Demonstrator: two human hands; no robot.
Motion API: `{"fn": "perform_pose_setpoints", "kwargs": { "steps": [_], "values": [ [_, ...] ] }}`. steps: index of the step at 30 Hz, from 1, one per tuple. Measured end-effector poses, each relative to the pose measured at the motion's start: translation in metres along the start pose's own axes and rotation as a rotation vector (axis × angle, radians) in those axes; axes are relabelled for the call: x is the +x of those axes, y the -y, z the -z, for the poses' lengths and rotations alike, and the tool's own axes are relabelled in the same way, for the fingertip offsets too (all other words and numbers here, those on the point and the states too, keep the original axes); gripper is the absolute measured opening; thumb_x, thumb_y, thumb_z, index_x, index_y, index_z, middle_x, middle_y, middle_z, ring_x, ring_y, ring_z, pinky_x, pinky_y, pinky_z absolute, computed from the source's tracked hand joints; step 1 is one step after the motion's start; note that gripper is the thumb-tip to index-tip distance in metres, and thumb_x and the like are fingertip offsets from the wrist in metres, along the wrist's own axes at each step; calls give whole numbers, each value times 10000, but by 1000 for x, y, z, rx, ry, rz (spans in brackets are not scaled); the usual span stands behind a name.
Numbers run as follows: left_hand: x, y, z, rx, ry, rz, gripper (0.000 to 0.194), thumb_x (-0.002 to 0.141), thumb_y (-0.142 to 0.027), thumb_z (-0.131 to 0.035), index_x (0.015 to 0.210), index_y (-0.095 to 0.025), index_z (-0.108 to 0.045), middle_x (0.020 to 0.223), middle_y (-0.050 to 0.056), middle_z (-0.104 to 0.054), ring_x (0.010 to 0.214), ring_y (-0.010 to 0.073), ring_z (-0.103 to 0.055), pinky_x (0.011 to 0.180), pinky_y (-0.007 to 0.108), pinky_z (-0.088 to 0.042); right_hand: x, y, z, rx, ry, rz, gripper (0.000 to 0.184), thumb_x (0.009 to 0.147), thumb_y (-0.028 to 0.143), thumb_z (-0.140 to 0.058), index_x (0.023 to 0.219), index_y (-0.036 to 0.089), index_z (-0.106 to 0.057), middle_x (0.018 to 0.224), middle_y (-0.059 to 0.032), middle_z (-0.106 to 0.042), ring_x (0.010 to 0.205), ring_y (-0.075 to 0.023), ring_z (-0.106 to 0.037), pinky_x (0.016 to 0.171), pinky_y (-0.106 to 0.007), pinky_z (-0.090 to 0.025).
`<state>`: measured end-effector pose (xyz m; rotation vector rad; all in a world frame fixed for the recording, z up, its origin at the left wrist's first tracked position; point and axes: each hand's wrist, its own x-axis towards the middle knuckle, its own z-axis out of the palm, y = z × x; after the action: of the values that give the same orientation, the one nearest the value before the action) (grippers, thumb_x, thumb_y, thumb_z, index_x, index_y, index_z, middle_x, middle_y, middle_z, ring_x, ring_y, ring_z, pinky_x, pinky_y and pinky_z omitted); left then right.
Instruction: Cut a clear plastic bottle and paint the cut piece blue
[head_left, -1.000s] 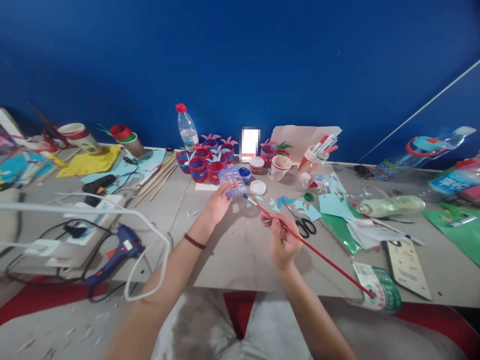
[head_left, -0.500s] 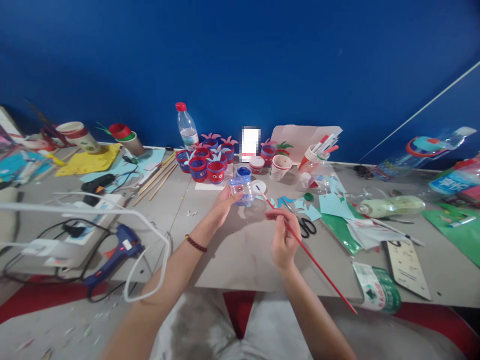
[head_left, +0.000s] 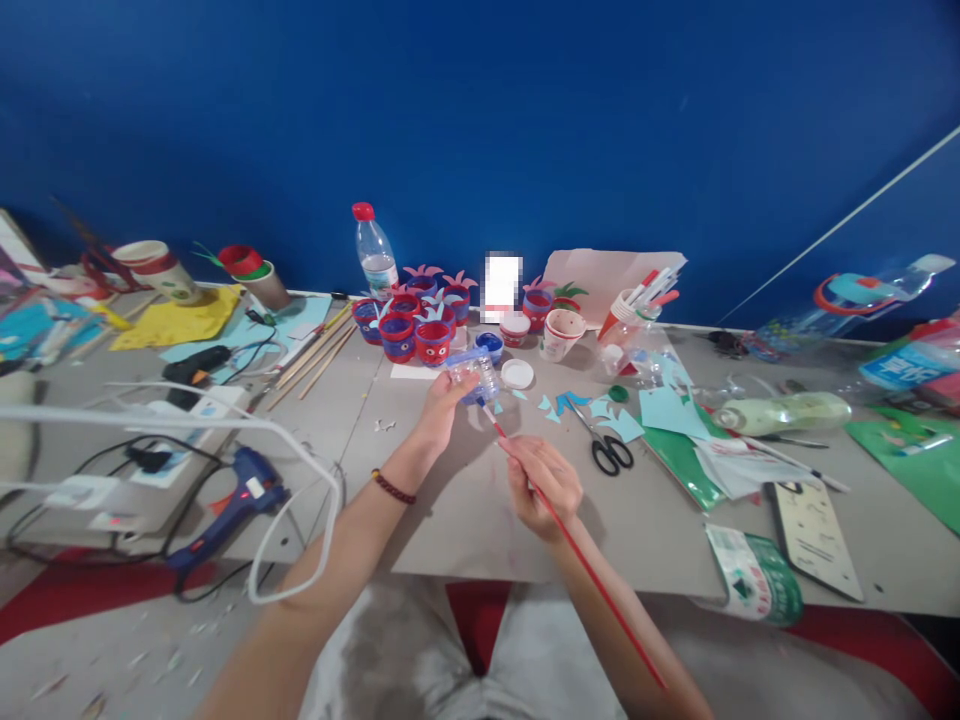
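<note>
My left hand grips a clear plastic cup, a cut bottle piece with blue paint near its rim and base, and holds it tilted above the table. In my right hand is a long red paintbrush, its dark tip at the cup's lower edge. Just behind the cup stands an uncovered jar of blue paint. A white lid lies to the right of it. Several red and blue painted cups with paper leaves are grouped behind my left hand.
Scissors and blue paper scraps lie right of my right hand. A glue gun, white cable and power strip are at the left. A water bottle, paper cup and wooden sticks stand or lie farther back.
My right hand has moved left, bringing the brush tip from over the white lid to the cup's lower edge. My left hand has shifted and turned the cup slightly.
</note>
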<state>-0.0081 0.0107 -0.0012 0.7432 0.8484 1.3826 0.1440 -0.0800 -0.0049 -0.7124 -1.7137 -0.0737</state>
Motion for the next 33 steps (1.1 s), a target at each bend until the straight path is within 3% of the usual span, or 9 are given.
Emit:
{"fn": "perform_pose_setpoints", "kwargs": {
  "steps": [6,12,22,33],
  "values": [
    [-4,-2,-4,2,-36,-20,322,684,-316,-853,941,-177,-718,894,21,-744,886,191,-652,897,332,-422,0,-1,-1,-73,44,29,375,914,50,-526,1244,197,-627,875,-83,-770,765,-191,-740,707,-337,-636],
    [2,3,0,8,-154,0,322,655,-299,-865,899,-164,-704,867,22,-740,896,197,-653,905,337,-419,0,1,-1,-64,38,24,346,886,15,-543,1168,180,-655,813,-69,-760,721,-185,-727,681,-315,-627],
    [-2,0,-4,65,-138,-42,449,595,-417,-890,906,-165,-687,875,27,-728,859,176,-637,870,323,-440,-1,-1,-3,-77,68,36,500,887,12,-567,1355,190,-580,891,-95,-778,789,-215,-746,730,-349,-639],
    [-2,0,-2,53,-123,-12,384,641,-394,-868,881,-164,-676,844,15,-706,833,157,-626,848,297,-422,-2,-1,-2,-84,42,2,506,918,59,-542,1385,250,-573,910,-69,-787,794,-216,-762,721,-348,-643]
  ]
}}
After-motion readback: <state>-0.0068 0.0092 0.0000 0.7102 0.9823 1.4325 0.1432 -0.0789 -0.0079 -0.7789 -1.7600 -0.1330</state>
